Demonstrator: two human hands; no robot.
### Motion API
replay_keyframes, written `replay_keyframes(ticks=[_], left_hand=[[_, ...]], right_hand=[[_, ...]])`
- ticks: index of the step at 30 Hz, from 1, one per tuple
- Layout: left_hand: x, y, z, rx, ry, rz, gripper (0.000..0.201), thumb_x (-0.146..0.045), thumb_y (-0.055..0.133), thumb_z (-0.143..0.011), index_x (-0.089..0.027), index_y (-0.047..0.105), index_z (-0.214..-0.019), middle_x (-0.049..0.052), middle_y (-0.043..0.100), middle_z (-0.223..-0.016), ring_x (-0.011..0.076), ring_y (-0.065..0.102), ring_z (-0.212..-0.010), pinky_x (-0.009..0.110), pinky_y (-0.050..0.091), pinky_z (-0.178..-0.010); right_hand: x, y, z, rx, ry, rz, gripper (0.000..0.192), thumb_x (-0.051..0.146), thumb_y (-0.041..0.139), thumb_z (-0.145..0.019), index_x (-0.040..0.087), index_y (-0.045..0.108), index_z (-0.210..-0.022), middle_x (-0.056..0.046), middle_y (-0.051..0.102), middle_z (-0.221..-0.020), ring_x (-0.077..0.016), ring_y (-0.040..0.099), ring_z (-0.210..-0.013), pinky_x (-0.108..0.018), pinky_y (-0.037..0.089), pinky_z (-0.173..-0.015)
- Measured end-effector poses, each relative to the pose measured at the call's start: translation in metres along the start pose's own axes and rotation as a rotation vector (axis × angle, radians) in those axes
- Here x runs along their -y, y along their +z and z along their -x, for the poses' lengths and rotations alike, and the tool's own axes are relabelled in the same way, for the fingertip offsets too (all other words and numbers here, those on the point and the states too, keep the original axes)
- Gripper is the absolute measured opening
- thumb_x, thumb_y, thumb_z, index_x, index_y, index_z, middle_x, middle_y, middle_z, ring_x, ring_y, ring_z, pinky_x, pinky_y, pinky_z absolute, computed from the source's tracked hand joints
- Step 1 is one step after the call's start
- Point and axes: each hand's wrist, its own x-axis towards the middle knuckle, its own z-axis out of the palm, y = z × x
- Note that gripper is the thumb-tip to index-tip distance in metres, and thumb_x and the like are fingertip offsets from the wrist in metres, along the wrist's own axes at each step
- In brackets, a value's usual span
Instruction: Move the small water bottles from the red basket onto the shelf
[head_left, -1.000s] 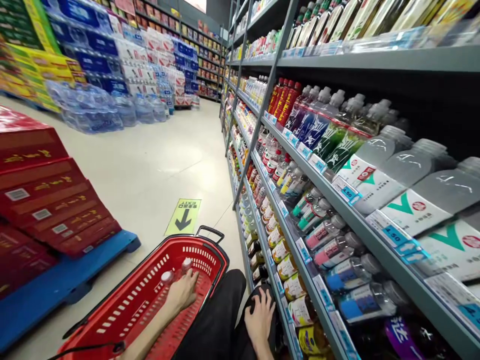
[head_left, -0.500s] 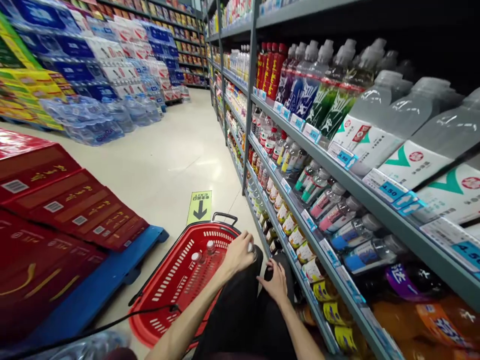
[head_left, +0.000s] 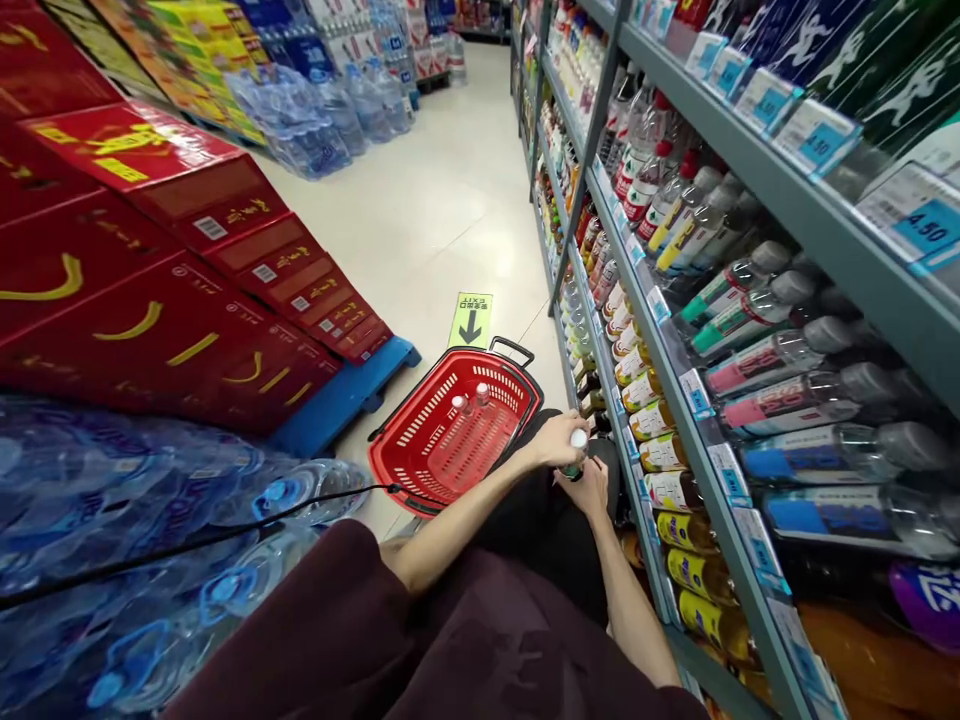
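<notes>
My fingers, left hand (head_left: 555, 440) and right hand (head_left: 589, 487), close round a bottle (head_left: 578, 439); loosened grips could drop it floorward.

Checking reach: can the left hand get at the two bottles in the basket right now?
Probably yes: the basket is close by, its open top leaving the way in free. But the left hand holds another bottle, so picking up the two bottles likely means freeing it first.

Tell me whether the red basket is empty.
Not empty: two pale-capped bottles show inside the red basket, toward its far end.
</notes>
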Motion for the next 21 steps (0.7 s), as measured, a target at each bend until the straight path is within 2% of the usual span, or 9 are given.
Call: replay_keyframes(ticks=[3,5,8,11,15,21], left_hand=[[0.023,0.011,-0.007,-0.083,-0.016,0.452,0.032,-0.024,0.075,-0.059,-0.017,0.074,-0.09,0.008,0.067,-0.106,0.0271,0.06,-0.105,0.036,0.045,-0.097],[0.04,0.024,-0.011,-0.11,-0.065,0.769,0.038,-0.032,0.075,-0.062,-0.017,0.073,-0.096,0.009,0.069,-0.108,0.0286,0.06,-0.111,0.039,0.044,-0.102],[0.068,0.043,-0.014,-0.132,-0.161,1.216,0.045,-0.041,0.073,-0.072,-0.016,0.068,-0.109,0.01,0.073,-0.109,0.0284,0.065,-0.11,0.041,0.047,-0.102],[0.094,0.05,-0.015,-0.19,-0.233,1.571,0.044,-0.043,0.077,-0.076,-0.016,0.065,-0.108,0.012,0.075,-0.105,0.0283,0.07,-0.107,0.042,0.051,-0.101],[0.112,0.049,-0.019,-0.215,-0.238,1.659,0.037,-0.043,0.071,-0.085,-0.016,0.064,-0.108,0.012,0.075,-0.103,0.0269,0.072,-0.105,0.042,0.054,-0.1],[0.111,0.051,-0.022,-0.216,-0.245,1.718,0.028,-0.037,0.068,-0.09,-0.014,0.065,-0.107,0.013,0.076,-0.102,0.0267,0.073,-0.105,0.041,0.055,-0.1]], right_hand=[[0.005,-0.006,0.0,0.079,-0.04,0.043,0.035,0.055,0.066,-0.083,0.023,0.069,-0.098,-0.008,0.078,-0.095,-0.0287,0.071,-0.103,-0.046,0.038,-0.114],[0.007,-0.011,0.0,0.127,-0.043,0.079,0.033,0.053,0.065,-0.084,0.023,0.072,-0.098,-0.008,0.078,-0.095,-0.0279,0.07,-0.105,-0.045,0.038,-0.113],[0.009,-0.014,-0.001,0.18,-0.052,0.136,0.033,0.055,0.065,-0.086,0.023,0.073,-0.089,-0.008,0.075,-0.087,-0.0273,0.069,-0.101,-0.043,0.037,-0.115],[0.007,-0.012,-0.001,0.178,-0.056,0.164,0.035,0.056,0.064,-0.088,0.023,0.071,-0.085,-0.007,0.074,-0.085,-0.0262,0.069,-0.096,-0.043,0.036,-0.115],[0.003,-0.007,-0.001,0.123,-0.034,0.163,0.04,0.06,0.061,-0.092,0.022,0.069,-0.085,-0.008,0.075,-0.086,-0.0267,0.069,-0.097,-0.042,0.037,-0.113],[0.004,-0.006,-0.001,0.086,-0.007,0.163,0.05,0.071,0.059,-0.091,0.023,0.068,-0.081,-0.009,0.075,-0.085,-0.0287,0.068,-0.104,-0.042,0.038,-0.112]])
